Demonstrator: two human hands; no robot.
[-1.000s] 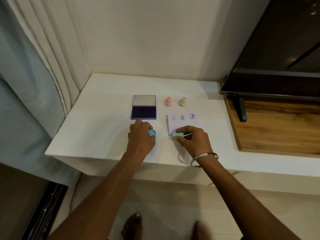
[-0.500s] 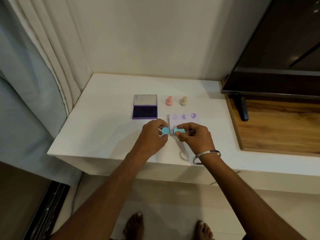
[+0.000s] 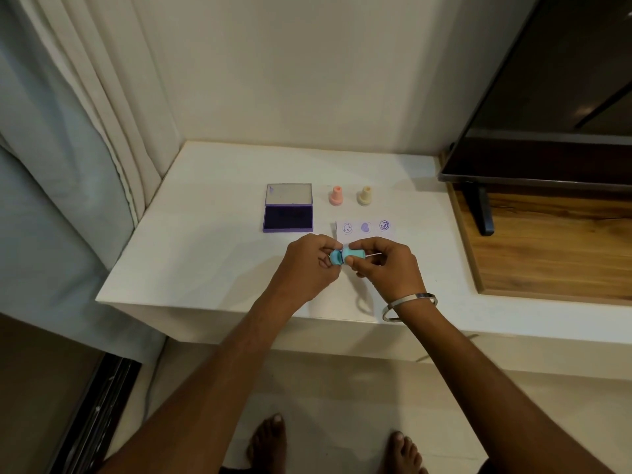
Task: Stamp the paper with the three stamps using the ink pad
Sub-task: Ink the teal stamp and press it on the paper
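Observation:
My right hand (image 3: pixel 386 268) holds a blue stamp (image 3: pixel 354 254) lying sideways. My left hand (image 3: pixel 307 265) holds its blue cap (image 3: pixel 336 257) pressed against the stamp's end. Both hover above the white ledge (image 3: pixel 205 254), just in front of the white paper (image 3: pixel 366 229). The paper carries three purple prints in a row. A purple ink pad (image 3: pixel 288 217) lies open to the left of the paper, lid tipped back. Behind the paper stand a pink stamp (image 3: pixel 336 196) and a cream stamp (image 3: pixel 365 196), both upright.
A dark television (image 3: pixel 547 97) on a black foot stands over a wooden surface (image 3: pixel 554 248) at the right. Curtains (image 3: pixel 85 131) hang at the left. A wall closes off the ledge at the back. My bare feet show on the floor below.
My left hand has carried the blue cap rightward from near the ink pad to the stamp in my right hand; cap and stamp now touch.

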